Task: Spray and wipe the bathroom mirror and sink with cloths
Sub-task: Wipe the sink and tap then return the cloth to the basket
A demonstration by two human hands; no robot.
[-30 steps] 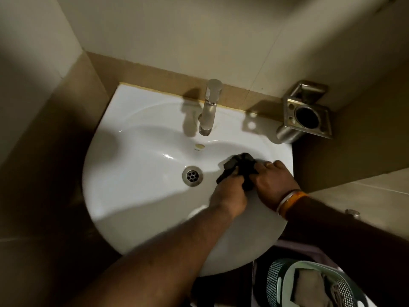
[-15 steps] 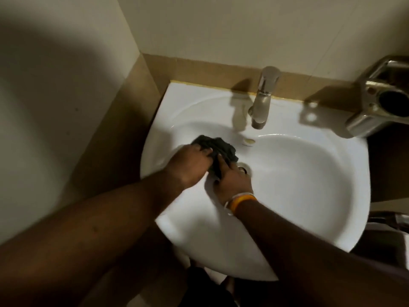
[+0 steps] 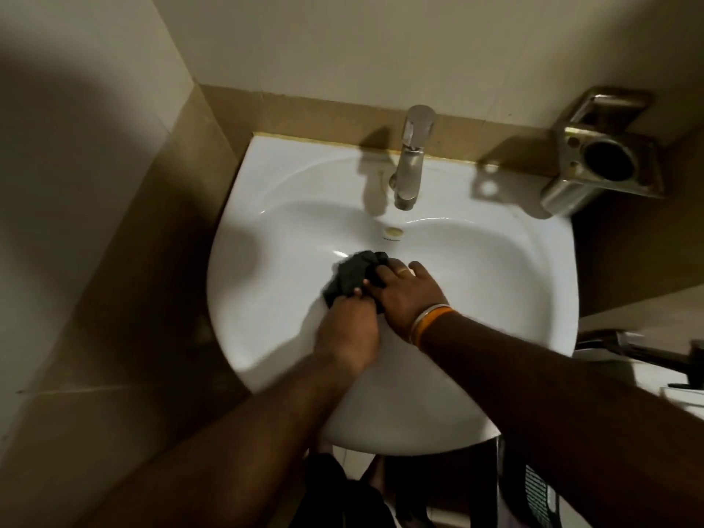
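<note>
Left hand (image 3: 347, 325) down in sink (image 3: 263, 310) bowl, fingers curled, gripping dark cloth (image 3: 352, 278) at basin centre. Right hand (image 3: 409, 295) (ring, orange bangle) flatter, fingers on cloth's right side. Tap (image 3: 410, 158) at back edge; steel holder (image 3: 602, 154) on wall beyond back-right corner.

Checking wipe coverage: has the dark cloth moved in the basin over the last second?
Yes. The dark cloth went from right of the drain to the left, and now sits mid-basin below the faucet, covering the drain, under both hands.
</note>
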